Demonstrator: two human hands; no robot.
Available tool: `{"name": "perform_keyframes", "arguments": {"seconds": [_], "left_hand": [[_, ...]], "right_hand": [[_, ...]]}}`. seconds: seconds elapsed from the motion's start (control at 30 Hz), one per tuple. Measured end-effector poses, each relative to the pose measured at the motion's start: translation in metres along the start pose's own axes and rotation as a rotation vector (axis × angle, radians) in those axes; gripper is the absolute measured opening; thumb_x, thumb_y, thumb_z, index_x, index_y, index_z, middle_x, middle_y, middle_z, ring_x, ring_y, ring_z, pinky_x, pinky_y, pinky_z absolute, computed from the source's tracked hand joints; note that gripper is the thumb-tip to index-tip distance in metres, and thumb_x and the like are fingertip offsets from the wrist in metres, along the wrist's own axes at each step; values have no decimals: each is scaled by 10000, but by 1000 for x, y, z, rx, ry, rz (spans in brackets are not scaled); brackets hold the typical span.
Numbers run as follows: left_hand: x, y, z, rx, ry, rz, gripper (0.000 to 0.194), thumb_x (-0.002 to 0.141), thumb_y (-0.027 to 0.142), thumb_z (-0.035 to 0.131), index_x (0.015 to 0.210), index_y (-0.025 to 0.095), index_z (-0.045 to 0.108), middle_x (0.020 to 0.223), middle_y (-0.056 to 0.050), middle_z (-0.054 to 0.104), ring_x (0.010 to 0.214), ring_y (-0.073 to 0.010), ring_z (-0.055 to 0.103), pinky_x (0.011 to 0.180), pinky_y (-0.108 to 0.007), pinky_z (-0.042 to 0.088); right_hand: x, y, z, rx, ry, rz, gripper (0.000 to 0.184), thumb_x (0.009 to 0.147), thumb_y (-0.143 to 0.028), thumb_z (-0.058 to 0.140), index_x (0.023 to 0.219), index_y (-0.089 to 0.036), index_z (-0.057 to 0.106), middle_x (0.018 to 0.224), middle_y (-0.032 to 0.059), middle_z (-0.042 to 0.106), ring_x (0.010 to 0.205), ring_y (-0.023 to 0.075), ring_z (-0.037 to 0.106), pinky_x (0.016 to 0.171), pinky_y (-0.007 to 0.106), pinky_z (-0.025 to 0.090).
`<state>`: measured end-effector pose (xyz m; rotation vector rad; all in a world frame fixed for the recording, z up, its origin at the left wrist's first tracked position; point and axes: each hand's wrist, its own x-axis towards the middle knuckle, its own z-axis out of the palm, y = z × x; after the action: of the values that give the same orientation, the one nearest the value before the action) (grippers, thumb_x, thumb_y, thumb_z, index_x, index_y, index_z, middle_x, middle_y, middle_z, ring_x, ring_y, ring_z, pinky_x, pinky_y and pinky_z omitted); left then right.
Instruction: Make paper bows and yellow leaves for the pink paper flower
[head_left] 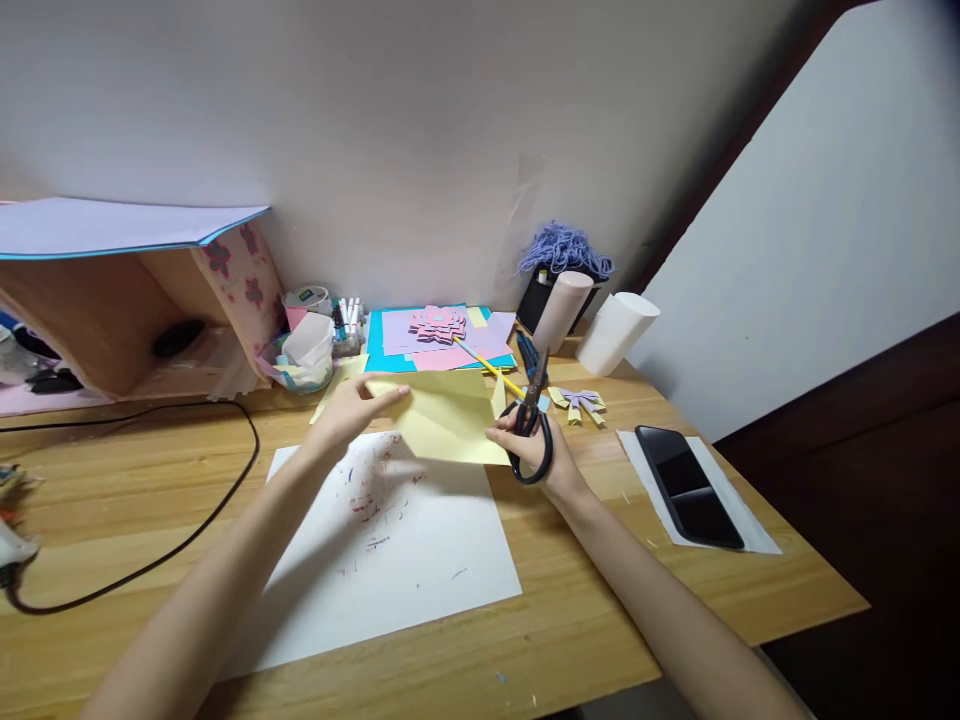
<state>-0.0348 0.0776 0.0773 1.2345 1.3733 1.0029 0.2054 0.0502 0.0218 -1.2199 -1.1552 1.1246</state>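
Grip of the left hand (352, 410) grasped the upper left corner of the yellow paper (442, 415), thumb laid over the near face. Right hand (544, 450) held the scissors (532, 395), black handles at the palm and fingers, blades pointing up and away toward the wall; its thumb also rested on the right edge of the yellow paper, so the piece hung between both hands. Whether the blades were parted could not be told. Yellow paper was held up off the counter (585, 630), above the far edge of a large white sheet (435, 560); faint creases showed across it. White sheet lay flat, flecked with red and blue marks, partly covered by the left forearm. Behind the hands: a pink layered paper flower (435, 323) on stacked sheets of purple, pink and blue, and a yellow stick slanting from the flower toward the scissors. Just right of the scissors, a purple-and-yellow paper bow (577, 402). Farther right, a black phone (690, 485) lay on a strip of white paper (726, 490). Near the wall stood a white roll (619, 330), a pinkish roll (562, 312) and a heap of purple yarn (564, 245). Left: markers (349, 312), a tub of paper scraps and an open-fronted box (247, 290); a black cable (251, 450) looped on the wood.
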Motion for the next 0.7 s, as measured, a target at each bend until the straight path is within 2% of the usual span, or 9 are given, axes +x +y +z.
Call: {"name": "perform_keyframes", "arguments": {"seconds": [0.07, 0.1, 0.17, 0.23, 0.3, 0.4, 0.47, 0.6, 0.7], "left_hand": [[-3, -9, 18, -144, 87, 29, 549, 598, 419, 738, 1022, 106, 585, 990, -106, 643, 904, -197, 622, 757, -291, 522], [-7, -13, 28, -199, 40, -3, 543, 623, 423, 727, 1038, 108, 574, 1025, -121, 632, 906, -194, 623, 757, -293, 529], [-16, -20, 47, -228, -145, -95, 483, 680, 445, 684, 1001, 97, 591, 1051, -156, 626, 918, -204, 622, 767, -308, 538], [-25, -25, 61, -210, -244, -156, 443, 690, 448, 677, 946, 93, 610, 1013, -163, 644, 865, -204, 636, 749, -321, 545], [-33, -28, 70, -161, -299, -159, 405, 684, 401, 693, 932, 87, 628, 917, -142, 674, 777, -184, 647, 748, -321, 541], [-38, -31, 75, -114, -275, -175, 327, 689, 342, 689, 871, 74, 652, 794, -118, 690, 719, -180, 653, 736, -311, 534], [-38, -32, 75, -126, -240, -183, 316, 692, 333, 680, 877, 78, 658, 804, -116, 697, 719, -185, 656, 722, -309, 532], [-32, -35, 70, -148, -197, -127, 358, 669, 340, 690, 923, 88, 664, 877, -121, 704, 716, -186, 652, 713, -314, 533], [-23, -33, 59, -93, -119, -54, 370, 661, 354, 682, 904, 75, 671, 859, -129, 708, 736, -206, 655, 703, -318, 534]], "right_hand": [[1, 5, 2, 66, 95, 9, 368, 511, -365, 791, 634, -180, 498, 655, -14, 578, 610, 142, 563, 612, 285, 464], [1, 8, 4, 96, 131, 8, 361, 517, -359, 789, 641, -180, 502, 659, -16, 577, 612, 140, 563, 615, 283, 466], [1, 13, 6, 145, 163, 8, 345, 527, -345, 784, 639, -179, 503, 664, -18, 578, 615, 136, 566, 621, 279, 472], [-1, 17, 10, 163, 148, 21, 320, 557, -344, 768, 645, -180, 508, 672, -16, 587, 618, 133, 570, 624, 275, 476], [-4, 20, 13, 141, 122, 30, 310, 568, -341, 764, 654, -180, 514, 664, -18, 584, 616, 128, 568, 617, 265, 473], [-7, 22, 16, 70, 105, 29, 347, 531, -348, 787, 654, -183, 509, 611, -36, 551, 566, 116, 538, 560, 244, 455], [-9, 21, 17, 37, 68, 35, 370, 526, -381, 789, 649, -186, 499, 569, -45, 536, 517, 112, 518, 510, 237, 438], [-13, 17, 18, 33, -73, 50, 377, 663, -514, 674, 651, -177, 505, 494, -30, 549, 440, 108, 520, 471, 226, 435], [-14, 16, 18, 136, -213, 135, 479, 736, -649, 510, 709, -170, 502, 562, 10, 610, 394, 93, 515, 395, 196, 394]]}}
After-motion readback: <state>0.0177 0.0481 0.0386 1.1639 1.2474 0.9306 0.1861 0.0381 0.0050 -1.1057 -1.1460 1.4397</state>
